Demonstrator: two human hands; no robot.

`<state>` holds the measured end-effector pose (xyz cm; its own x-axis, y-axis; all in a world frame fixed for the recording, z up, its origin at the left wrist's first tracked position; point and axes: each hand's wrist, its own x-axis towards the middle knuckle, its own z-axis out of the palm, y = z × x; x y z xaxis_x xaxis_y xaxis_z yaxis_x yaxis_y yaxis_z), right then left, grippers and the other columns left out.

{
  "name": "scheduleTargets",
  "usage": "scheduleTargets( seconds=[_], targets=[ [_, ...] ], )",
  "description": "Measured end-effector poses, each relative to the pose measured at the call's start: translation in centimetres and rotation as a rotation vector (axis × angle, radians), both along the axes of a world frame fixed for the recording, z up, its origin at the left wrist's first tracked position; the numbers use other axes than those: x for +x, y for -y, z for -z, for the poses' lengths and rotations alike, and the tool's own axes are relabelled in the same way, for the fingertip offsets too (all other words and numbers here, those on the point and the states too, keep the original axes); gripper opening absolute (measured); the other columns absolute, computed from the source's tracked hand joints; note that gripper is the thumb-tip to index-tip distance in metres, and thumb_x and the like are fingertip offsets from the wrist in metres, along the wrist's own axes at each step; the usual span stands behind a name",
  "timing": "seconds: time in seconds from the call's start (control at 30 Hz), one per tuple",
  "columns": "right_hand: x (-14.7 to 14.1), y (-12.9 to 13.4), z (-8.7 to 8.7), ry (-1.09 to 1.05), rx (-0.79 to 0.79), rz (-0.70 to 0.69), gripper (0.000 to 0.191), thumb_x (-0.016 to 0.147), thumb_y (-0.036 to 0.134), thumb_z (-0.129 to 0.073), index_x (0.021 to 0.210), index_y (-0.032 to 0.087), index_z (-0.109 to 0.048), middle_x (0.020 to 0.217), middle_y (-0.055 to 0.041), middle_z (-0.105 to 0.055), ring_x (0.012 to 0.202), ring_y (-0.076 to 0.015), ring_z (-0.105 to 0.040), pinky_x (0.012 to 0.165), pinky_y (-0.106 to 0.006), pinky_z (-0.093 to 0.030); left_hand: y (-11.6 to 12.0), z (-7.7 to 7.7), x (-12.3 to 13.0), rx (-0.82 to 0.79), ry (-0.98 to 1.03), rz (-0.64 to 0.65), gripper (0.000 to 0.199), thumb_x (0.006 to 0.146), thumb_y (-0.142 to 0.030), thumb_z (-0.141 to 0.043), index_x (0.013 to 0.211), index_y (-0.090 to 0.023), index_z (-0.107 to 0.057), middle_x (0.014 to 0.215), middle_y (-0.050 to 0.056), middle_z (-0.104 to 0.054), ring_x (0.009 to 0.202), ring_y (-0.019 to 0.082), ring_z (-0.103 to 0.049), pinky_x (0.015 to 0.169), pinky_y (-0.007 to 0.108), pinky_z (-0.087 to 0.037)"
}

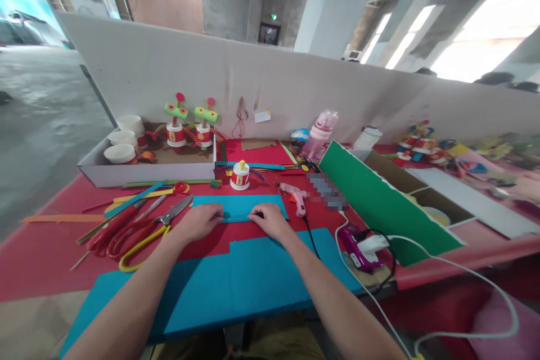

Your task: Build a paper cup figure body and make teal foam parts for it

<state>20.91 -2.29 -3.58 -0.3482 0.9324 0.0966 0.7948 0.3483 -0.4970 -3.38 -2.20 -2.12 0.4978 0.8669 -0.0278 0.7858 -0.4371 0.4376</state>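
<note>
Grey concrete walls (230, 8) and a pale partition (169, 67) stood behind a worktop (54, 242) covered in red. Left hand (202, 218) was palm down, fingers curled in, tips on the blue card (236, 214); right hand (270, 220) was bent about the same way farther along it, a small gap showing by the thumb. Couldn't tell if either was pinching the card or just pressing on it, tbh.

That card lay around the middle of the worktop, set back from the near edge, long side running left to right. Imo the trick there was even, light pressure from both hands, since thin card looked likely to skew or crease if one side pulled harder. Keeping the long edge straight and the fingers flatter would've helped too.

Just past it sat a paper cup (240, 178) with curly arms, close enough that a careless knuckle could've knocked it. Glue gun (295, 197) was off the card's right end, its cord (311, 236) running down near the right forearm, so I'd have kept that elbow quiet. Scissors (174, 212) were to the left, a bigger blue sheet (202, 292) covered part of the near edge, and a white box (169, 173) sat toward the far left corner.
</note>
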Motion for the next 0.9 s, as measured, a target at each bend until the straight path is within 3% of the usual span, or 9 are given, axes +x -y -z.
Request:
scheduleTargets(
  seconds=[0.27, 0.47, 0.6, 0.77, 0.9],
  targets=[
    [-0.5, -0.1, -0.5, 0.164, -0.029, 0.036, 0.020, 0.090, 0.036, -0.062, 0.081, 0.021, -0.070, 0.090, -0.0029, -0.074, 0.090, -0.0187, -0.063, 0.085, -0.031, -0.035, -0.1, 0.4, 0.2, 0.019, -0.056, -0.055, 0.012, 0.089, -0.028, -0.050, 0.085, -0.020, -0.059, 0.084, 0.003, -0.067, 0.075, 0.018, -0.059, 0.061, 0.025, -0.034],
    [-0.4, -0.1, -0.7, 0.189, -0.014, 0.053, 0.018, 0.089, 0.037, -0.064, 0.081, 0.021, -0.069, 0.088, -0.0026, -0.074, 0.088, -0.0183, -0.064, 0.081, -0.029, -0.036, 0.4, -0.4, 0.0, 0.063, -0.070, 0.082, 0.026, 0.093, -0.027, -0.043, 0.111, -0.027, -0.062, 0.102, 0.003, -0.064, 0.086, 0.018, -0.061, 0.071, 0.024, -0.041],
    [-0.7, -0.2, -0.8, 0.204, -0.030, 0.061, 0.018, 0.087, 0.037, -0.066, 0.080, 0.021, -0.069, 0.087, -0.0024, -0.074, 0.087, -0.0183, -0.065, 0.079, -0.028, -0.037, 0.8, -0.9, 0.0, 0.103, -0.212, 0.188, 0.048, 0.094, -0.017, -0.033, 0.129, -0.039, -0.057, 0.096, 0.003, -0.057, 0.078, 0.015, -0.059, 0.067, 0.023, -0.040],
    [-0.4, -0.6, -1.0, 0.188, -0.055, 0.076, 0.017, 0.083, 0.039, -0.070, 0.079, 0.022, -0.069, 0.083, -0.0013, -0.074, 0.082, -0.0177, -0.065, 0.076, -0.027, -0.039, 0.8, -0.6, 0.1, 0.144, -0.319, 0.237, 0.057, 0.092, -0.013, -0.033, 0.136, -0.045, -0.049, 0.095, 0.003, -0.054, 0.073, 0.015, -0.057, 0.063, 0.022, -0.039],
    [2.4, -0.7, -1.5, 0.065, -0.059, 0.059, 0.015, 0.089, 0.034, -0.063, 0.085, 0.021, -0.070, 0.083, -0.0014, -0.074, 0.080, -0.0160, -0.066, 0.071, -0.025, -0.041, 0.7, -0.5, 0.3, 0.146, -0.325, 0.228, 0.057, 0.094, -0.014, -0.029, 0.137, -0.045, -0.047, 0.096, 0.004, -0.055, 0.072, 0.014, -0.058, 0.062, 0.022, -0.039]
  ],
)
